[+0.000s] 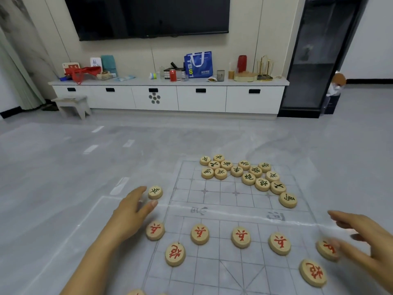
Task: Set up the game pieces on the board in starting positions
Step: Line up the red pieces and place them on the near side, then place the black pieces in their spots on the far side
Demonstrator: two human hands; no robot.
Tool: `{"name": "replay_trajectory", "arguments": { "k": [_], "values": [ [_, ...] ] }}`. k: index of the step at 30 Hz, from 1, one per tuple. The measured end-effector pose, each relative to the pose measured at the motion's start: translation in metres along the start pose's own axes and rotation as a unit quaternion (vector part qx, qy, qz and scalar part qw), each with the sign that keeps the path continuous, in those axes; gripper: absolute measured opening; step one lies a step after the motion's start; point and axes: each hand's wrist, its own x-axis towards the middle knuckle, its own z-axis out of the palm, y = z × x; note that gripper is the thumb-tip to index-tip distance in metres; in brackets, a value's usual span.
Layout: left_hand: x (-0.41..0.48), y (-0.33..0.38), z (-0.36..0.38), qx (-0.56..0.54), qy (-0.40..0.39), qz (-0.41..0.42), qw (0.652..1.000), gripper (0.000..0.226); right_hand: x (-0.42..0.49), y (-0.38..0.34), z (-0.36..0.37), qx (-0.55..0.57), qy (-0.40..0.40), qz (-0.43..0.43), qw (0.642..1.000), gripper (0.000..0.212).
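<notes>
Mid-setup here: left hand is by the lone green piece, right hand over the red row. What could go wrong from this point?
1. The left hand touches the lone green-lettered wooden disc, which sits off the thin translucent board sheet; sliding it in could wrinkle the sheet.
2. The right hand hovers at the rightmost red-lettered disc; it may knock that disc off its point.

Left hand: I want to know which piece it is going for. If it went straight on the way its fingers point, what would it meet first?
Most likely the green-marked piece lying off the board's left edge. The left hand points up and right, and its fingertips are beside that piece already, perhaps touching; depth is unclear.
</notes>
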Motion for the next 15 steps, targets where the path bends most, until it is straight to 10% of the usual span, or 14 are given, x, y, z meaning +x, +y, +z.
{"name": "replay_trajectory", "arguments": {
  "k": [15],
  "values": [
    [0.07,0.033,0.025,0.11,-0.208,0.158,0.959,0.043,0.059,-0.066,0.023,-0.164,-0.166,-0.034,0.972,0.041]
  ]
}}
